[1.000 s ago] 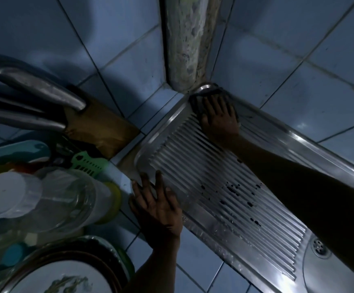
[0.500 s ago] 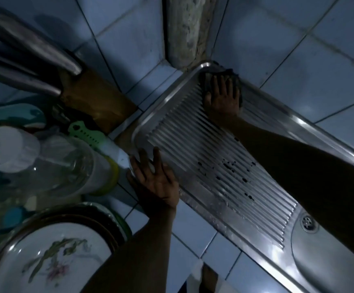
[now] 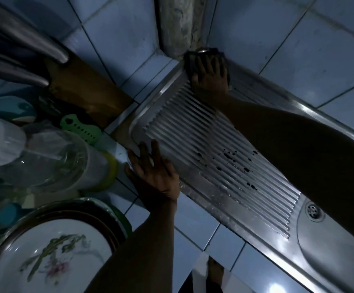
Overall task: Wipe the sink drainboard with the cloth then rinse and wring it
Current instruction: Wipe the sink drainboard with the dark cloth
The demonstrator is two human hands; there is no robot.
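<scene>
The ribbed steel drainboard [image 3: 193, 132] runs from the tiled corner down to the sink bowl [image 3: 328, 254] with its drain [image 3: 313, 211]. My right hand [image 3: 211, 79] lies flat, fingers spread, pressing a dark cloth [image 3: 223, 60] onto the drainboard's far corner; only the cloth's edges show around the fingers. My left hand [image 3: 152, 172] rests open, fingers apart, on the drainboard's near left rim. Dark specks [image 3: 227, 155] dot the ribs in the middle.
Left of the drainboard stand a clear plastic jar [image 3: 51, 159], a green plastic utensil [image 3: 80, 130], a floral plate [image 3: 51, 261] in a stack, and steel handles [image 3: 23, 39] over a wooden block [image 3: 87, 96]. Blue tiles cover the wall and counter.
My right hand has pushed the cloth further up into the drainboard's far corner. My left hand has stayed on the near rim.
</scene>
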